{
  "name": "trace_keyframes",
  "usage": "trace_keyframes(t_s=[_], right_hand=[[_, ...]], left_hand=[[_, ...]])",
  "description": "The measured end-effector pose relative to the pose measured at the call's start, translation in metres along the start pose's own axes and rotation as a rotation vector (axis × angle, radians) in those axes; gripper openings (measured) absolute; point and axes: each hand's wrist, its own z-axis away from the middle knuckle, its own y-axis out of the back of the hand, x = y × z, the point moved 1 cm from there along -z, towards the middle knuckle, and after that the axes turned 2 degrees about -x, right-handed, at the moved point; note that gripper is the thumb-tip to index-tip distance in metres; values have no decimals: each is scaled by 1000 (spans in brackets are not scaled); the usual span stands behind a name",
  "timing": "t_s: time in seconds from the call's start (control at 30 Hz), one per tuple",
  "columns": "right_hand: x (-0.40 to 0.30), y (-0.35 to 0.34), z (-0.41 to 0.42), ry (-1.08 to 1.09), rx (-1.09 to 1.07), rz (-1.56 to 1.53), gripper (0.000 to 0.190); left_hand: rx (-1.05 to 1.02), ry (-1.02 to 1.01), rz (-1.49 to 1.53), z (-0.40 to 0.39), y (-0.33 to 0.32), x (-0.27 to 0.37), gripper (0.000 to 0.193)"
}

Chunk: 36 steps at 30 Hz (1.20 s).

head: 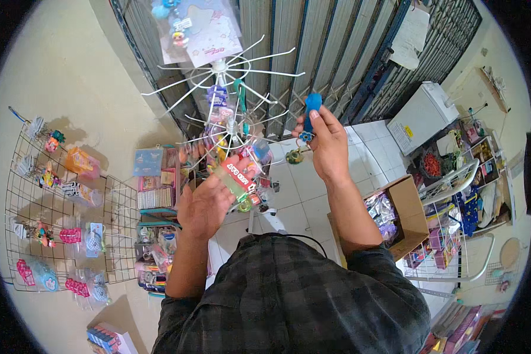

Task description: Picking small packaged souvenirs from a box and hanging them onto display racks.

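Note:
My left hand (208, 201), palm up with its thumb apart, holds a small clear plastic packet (236, 182) with a red printed header across its fingers. In my right hand (329, 141), a blue strap keychain (313, 106) is pinched between thumb and fingers. A blue flower charm (305, 136) sits at the strap's lower end, and a greenish round charm (294, 156) hangs below the hand. Before me stands a white wire display rack (220, 66) with tiers of radiating hooks. A teal strap (240, 95) hangs from it, and several small packets crowd its lower tier, partly hidden by my left hand.
Left is a wall-mounted wire grid (119, 221) with hanging trinkets, beside a stacked shelf (144, 212) of small goods. An open cardboard box (407, 217) of shiny packets stands by my right arm. Behind the rack is a folding metal gate (287, 57); a white cabinet (425, 115) stands right.

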Motion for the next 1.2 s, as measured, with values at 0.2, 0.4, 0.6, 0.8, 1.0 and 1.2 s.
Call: trace_keyframes(t_s=[0.2,0.4,0.6,0.8,1.0,1.2], right_hand=[[1,16,-56,161,67,289,33],[15,16,-82,239,21,393,37],[45,-3,-91,183,-2,478,33],[79,-30,-112,282,-58,518,29],[91,-43,-118,261,-71,511,30],[91,-32,-105,292,-43,435,36]], left_hand=[[-16,-21,-17,-12,-2,-9,107],[38,-24,-51,-15,-1,-16,110],[75,-25,-101,-13,-1,-15,111],[79,-41,-137,-9,-4,-12,109],[111,-40,-139,-5,-4,-11,109],[198,15,-188,-14,-4,-7,82]])
